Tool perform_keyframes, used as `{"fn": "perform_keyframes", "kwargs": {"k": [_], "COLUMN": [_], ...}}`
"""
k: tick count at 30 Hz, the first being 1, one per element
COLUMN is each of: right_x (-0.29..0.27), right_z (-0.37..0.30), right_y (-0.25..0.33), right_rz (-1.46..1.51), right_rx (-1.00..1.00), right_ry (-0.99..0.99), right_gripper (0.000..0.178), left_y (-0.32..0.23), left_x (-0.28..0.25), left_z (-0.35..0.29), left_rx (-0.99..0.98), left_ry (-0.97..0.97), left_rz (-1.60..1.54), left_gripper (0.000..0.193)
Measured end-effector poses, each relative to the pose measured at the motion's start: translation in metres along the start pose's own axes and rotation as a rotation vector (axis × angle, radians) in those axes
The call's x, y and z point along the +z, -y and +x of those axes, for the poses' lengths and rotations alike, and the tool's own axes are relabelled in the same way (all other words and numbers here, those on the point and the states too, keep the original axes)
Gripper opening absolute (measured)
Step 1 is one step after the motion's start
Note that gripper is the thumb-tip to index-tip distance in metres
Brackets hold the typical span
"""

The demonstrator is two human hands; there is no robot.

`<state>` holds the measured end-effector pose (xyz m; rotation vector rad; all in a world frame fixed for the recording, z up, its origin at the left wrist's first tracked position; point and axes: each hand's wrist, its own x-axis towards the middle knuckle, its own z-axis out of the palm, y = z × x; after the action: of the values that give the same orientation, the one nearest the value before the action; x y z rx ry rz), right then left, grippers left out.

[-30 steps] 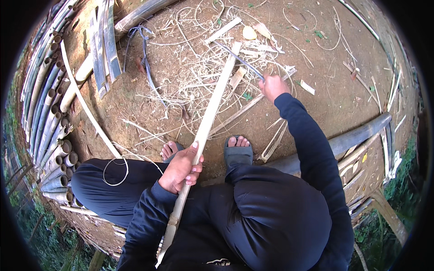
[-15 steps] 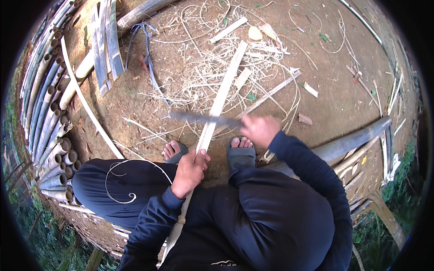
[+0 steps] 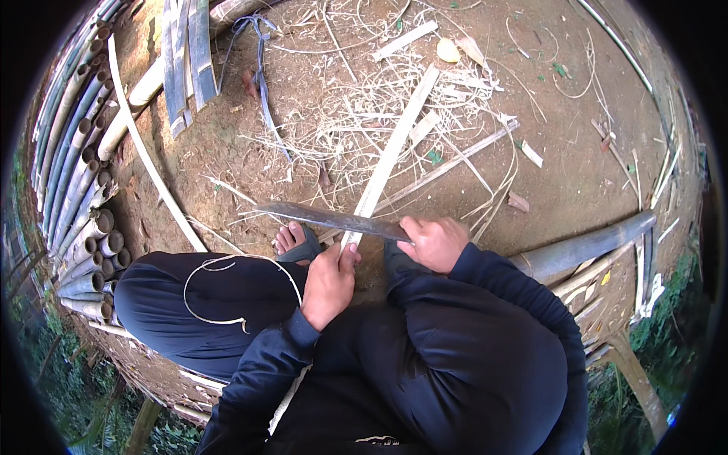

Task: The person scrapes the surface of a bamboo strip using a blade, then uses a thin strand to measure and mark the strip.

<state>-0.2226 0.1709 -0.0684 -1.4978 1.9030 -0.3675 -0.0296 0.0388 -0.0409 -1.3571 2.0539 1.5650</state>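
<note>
Knife point(image 3: 330, 218), dark metal, gripped in right fingers point(image 3: 417, 230); left fingers point(image 3: 348, 259) clasp pale flat bamboo strip point(image 3: 393, 155).

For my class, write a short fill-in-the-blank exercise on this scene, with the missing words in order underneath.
1. The right hand holds the dark knife ____ (over/under) the pale strip.
2. The left hand grips the pale strip ____ (below/above) the dark knife in the picture.
3. The stacked poles lie toward the picture's ____ (left/right) edge.
4. The scattered shavings are mostly ____ (pale/black).

Missing words: over; below; left; pale.
</note>
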Motion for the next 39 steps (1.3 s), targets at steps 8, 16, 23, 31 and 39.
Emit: {"fn": "perform_keyframes", "kwargs": {"k": [8, 16, 23, 31, 39], "right_x": [-0.011, 0.006, -0.004, -0.019, 0.024], "right_z": [0.032, 0.03, 0.049, 0.051, 0.006], "right_y": [-0.124, -0.115, -0.118, -0.151, -0.077], "right_rz": [-0.206, -0.171, -0.211, -0.169, -0.035], "right_rx": [0.346, 0.257, 0.299, 0.496, 0.11], "right_ry": [-0.238, -0.143, 0.007, -0.19, -0.277], "right_gripper": [0.029, 0.028, 0.028, 0.028, 0.029], "left_y": [-0.003, -0.003, 0.005, -0.008, -0.025], "left_x": [-0.002, 0.001, -0.003, -0.011, -0.035], "left_z": [0.0, -0.009, -0.006, -0.029, -0.089], "left_rx": [-0.039, -0.011, -0.042, -0.019, -0.097], "left_ry": [0.019, -0.009, 0.004, 0.025, -0.013], "left_rz": [0.015, 0.016, 0.045, 0.127, 0.222], "left_gripper": [0.033, 0.034, 0.035, 0.031, 0.023]}}
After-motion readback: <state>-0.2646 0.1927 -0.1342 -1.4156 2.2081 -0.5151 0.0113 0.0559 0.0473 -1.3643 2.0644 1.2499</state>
